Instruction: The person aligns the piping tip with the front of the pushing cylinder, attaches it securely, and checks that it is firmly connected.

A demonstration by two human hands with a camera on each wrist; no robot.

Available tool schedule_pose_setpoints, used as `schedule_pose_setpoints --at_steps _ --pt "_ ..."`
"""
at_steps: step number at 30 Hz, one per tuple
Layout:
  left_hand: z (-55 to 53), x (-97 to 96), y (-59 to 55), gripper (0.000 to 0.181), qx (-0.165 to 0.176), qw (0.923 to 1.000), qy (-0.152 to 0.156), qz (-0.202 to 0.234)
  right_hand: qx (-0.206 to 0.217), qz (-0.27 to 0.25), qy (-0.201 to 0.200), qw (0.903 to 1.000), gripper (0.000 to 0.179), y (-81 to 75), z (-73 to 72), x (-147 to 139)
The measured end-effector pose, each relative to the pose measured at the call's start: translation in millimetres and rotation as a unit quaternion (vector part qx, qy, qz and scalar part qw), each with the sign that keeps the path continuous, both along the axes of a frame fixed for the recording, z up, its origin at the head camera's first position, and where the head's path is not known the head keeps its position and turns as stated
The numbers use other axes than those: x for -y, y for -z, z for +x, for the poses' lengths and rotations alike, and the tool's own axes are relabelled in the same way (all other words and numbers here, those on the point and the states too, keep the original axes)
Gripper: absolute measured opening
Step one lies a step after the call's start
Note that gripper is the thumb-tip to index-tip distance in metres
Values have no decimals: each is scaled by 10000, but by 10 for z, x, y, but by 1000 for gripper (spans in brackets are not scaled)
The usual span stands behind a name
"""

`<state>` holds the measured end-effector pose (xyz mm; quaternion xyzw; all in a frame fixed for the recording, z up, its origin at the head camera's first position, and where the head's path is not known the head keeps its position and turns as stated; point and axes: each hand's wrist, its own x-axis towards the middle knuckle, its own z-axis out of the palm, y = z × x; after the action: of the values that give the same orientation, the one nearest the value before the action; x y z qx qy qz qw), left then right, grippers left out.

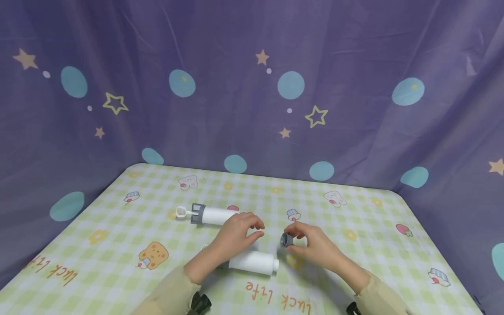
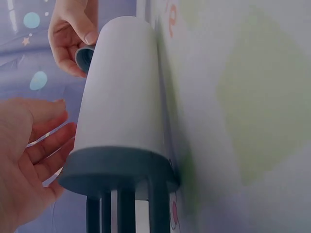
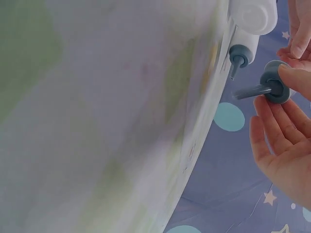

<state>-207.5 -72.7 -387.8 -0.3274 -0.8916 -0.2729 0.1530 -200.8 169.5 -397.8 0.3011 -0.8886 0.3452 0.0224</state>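
Gray cap [image 1: 286,239] pinched in my right hand [image 1: 316,247]; left hand [image 1: 236,229] holds nothing, fingers apart.
Cap's up off the tablecloth [image 1: 378,249], just beside the near tube [image 1: 252,261], hollow side toward its bare white end, spout [image 3: 252,91] pointing away. Count: two white tubes, two caps. Far tube [image 1: 218,216] wears the second cap [image 3: 237,60]. Both tubes opaque, can't tell contents. In head view my left hand hides the far tube's front, left arm the near tube's back. Pull handle [image 1: 181,212] shows plainly on the far one only.
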Motion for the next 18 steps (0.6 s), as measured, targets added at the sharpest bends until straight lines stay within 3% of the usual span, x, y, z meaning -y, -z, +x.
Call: schedule_pose_setpoints --at_steps 8,12,18 --pt "35 51 50 14 96 9960 584 -670 178 -27 -317 9993 30 30 74 -8" --pt "91 73 75 23 377 9894 908 -1073 292 63 -440 9986 29 38 112 -8" --pt "144 89 79 31 617 9813 1049 -1491 385 238 -574 9973 31 18 139 -18"
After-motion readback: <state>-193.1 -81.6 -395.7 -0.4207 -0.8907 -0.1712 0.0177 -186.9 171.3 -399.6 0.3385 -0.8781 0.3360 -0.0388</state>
